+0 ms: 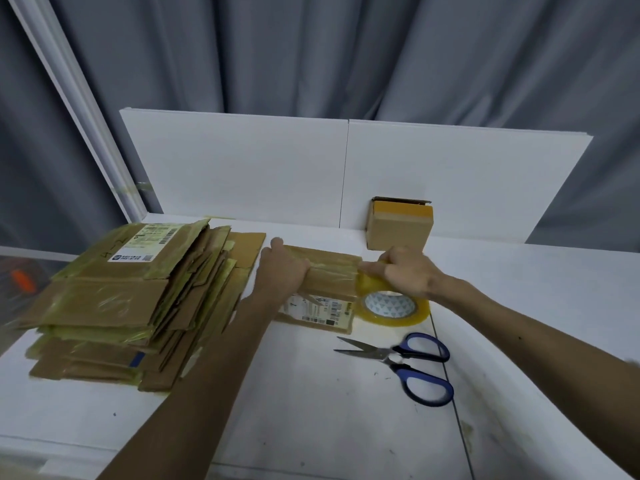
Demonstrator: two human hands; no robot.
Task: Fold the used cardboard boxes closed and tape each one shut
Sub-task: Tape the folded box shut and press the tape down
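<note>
A small brown cardboard box (329,278) with a shipping label on its near side sits on the white table (311,393). My left hand (282,270) lies over the box's left end, fingers curled on its top. My right hand (403,271) grips a roll of clear yellowish tape (391,306) at the box's right end. A strip of tape runs from the roll across the box top toward my left hand.
A tall pile of flattened used boxes (117,299) fills the table's left side. Blue-handled scissors (408,362) lie open near my right forearm. A taped small box (398,223) stands against the white back panel (242,168).
</note>
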